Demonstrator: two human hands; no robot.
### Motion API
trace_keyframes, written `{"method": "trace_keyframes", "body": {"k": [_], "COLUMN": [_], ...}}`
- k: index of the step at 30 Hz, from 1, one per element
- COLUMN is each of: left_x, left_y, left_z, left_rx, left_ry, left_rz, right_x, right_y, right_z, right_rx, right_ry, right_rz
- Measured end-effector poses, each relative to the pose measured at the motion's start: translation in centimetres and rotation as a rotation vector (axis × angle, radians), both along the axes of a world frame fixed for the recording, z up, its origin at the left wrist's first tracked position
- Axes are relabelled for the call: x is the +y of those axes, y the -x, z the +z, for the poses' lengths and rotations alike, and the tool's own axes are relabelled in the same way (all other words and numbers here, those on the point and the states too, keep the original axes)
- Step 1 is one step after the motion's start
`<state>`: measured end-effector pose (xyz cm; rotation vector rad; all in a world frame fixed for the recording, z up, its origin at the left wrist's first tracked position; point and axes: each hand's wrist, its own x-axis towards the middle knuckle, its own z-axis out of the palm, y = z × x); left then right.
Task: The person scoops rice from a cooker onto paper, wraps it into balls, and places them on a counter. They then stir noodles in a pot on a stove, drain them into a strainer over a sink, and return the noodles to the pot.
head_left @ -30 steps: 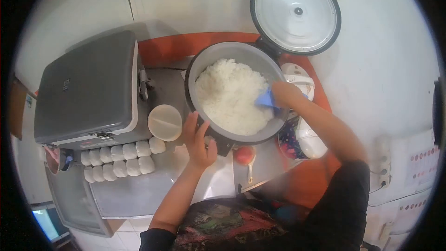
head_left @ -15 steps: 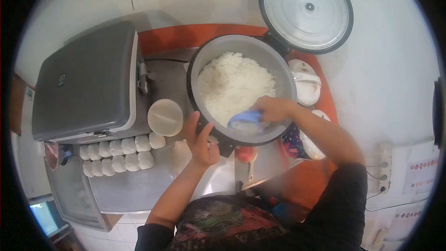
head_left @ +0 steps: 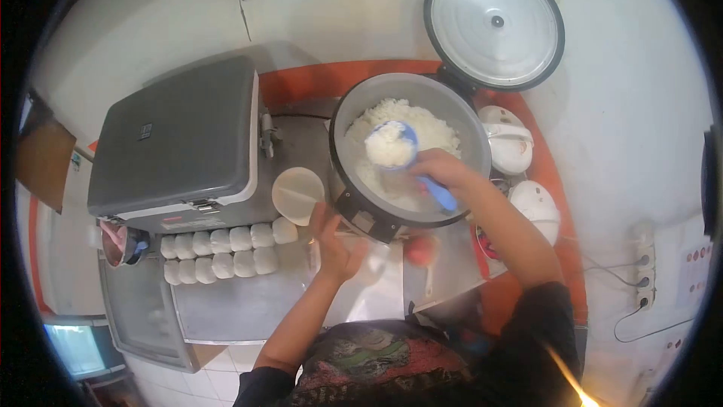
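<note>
My right hand point(head_left: 446, 168) is closed around the handle of a blue rice scoop point(head_left: 440, 195). Heaped white rice fills the scoop, which is held over the large round rice cooker point(head_left: 343, 109). More cooked rice point(head_left: 444, 136) lies in the pot below it. My left hand point(head_left: 337, 245) is off the cooker's front left side, fingers apart and holding nothing. Its fingertips overlap the lower rim of a pale round bowl point(head_left: 294, 190). The cooker's lid point(head_left: 497, 53) stands raised at the back right.
A grey cooler box point(head_left: 181, 136) stands at left, with two rows of white rounded parcels point(head_left: 226, 253) before it. White lidded containers point(head_left: 508, 140) sit right of the cooker. A red ladle-like utensil point(head_left: 420, 251) lies in front. Wall sockets point(head_left: 642, 279) are at right.
My right hand has lifted the scoop, now heaped with rice, up from the pot's front. My left hand has moved off the cooker's rim toward the round bowl. The view has shifted.
</note>
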<state>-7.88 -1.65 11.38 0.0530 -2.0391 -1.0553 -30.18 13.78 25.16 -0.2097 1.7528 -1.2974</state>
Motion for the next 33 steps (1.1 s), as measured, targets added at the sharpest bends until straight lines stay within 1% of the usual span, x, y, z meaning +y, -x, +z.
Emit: {"method": "trace_keyframes", "body": {"k": [1,2,4,5,6,8,10,11,12,13,15,16,17,18,19,21,22,25,28,31,32,33], "left_x": [-0.2,-0.6,-2.2,-2.6,-2.8,-3.4,-3.5,-3.7,-3.9,-4.0,-3.9,-3.8,-3.7,-3.8,-3.8,-3.7,-3.4,-2.8,-2.9,-3.2,-3.5,-4.1], "left_y": [-1.6,-2.8,-4.8,-6.1,-7.0,-8.0,-8.8,-8.4,-8.3,-8.4,-8.4,-8.5,-8.6,-8.5,-8.5,-8.8,-9.2,-9.2,-9.5,-8.7,-8.4,-8.0], "left_z": [-1.3,-2.8,-7.4,-8.9,-9.1,-9.7,-9.3,-8.9,-8.8,-9.5,-10.2,-10.5,-11.0,-11.6,-11.9,-12.2,-12.4,-13.5,-13.4,-11.4,-12.8,-15.3], "left_rx": [-0.101,-0.206,-0.335,-0.408,-0.465,-0.597,-0.734,-0.786,-0.830,-0.838,-0.901,-0.933,-0.958,-0.981,-1.007,-0.968,-0.951,-0.989,-0.974,-1.027,-0.988,-0.951], "left_ry": [0.031,0.061,0.114,0.135,0.136,0.125,0.242,0.309,0.381,0.431,0.498,0.532,0.527,0.521,0.514,0.481,0.464,0.551,0.532,0.611,0.624,0.635], "left_rz": [0.026,0.049,-0.065,-0.125,-0.197,-0.342,-0.435,-0.480,-0.527,-0.570,-0.562,-0.563,-0.560,-0.552,-0.542,-0.496,-0.475,-0.433,-0.416,-0.455,-0.441,-0.428], "right_x": [1.0,2.0,3.9,4.5,5.1,6.2,6.9,7.3,7.9,7.3,6.2,6.3,6.7,7.1,7.6,8.1,8.0,6.1,5.9,7.2,7.2,7.2], "right_y": [-0.3,-1.0,-3.6,-5.4,-7.5,-11.6,-15.5,-17.4,-19.6,-21.3,-24.8,-26.4,-28.0,-28.9,-29.4,-29.6,-30.0,-30.4,-29.7,-27.1,-26.8,-26.7], "right_z": [0.4,1.1,3.0,3.8,4.3,2.5,0.3,-1.9,-5.6,-8.2,-13.4,-17.7,-21.9,-25.4,-27.7,-27.7,-27.9,-27.9,-27.9,-26.1,-25.6,-25.0], "right_rx": [0.003,0.003,-0.014,-0.031,-0.058,-0.174,-0.316,-0.089,0.148,0.139,0.081,0.225,0.414,0.570,0.687,0.915,0.939,1.000,0.877,0.683,0.710,0.735], "right_ry": [0.036,0.051,0.071,0.073,0.070,0.031,-0.027,0.092,0.214,0.061,-0.223,-0.273,-0.303,-0.312,-0.316,-0.310,-0.346,-0.441,-0.413,-0.053,-0.030,-0.008], "right_rz": [-0.047,-0.027,0.010,-0.001,-0.011,0.000,0.048,0.112,0.171,0.069,-0.158,-0.158,-0.098,-0.003,0.112,0.348,0.304,0.165,0.233,0.233,0.195,0.157]}}
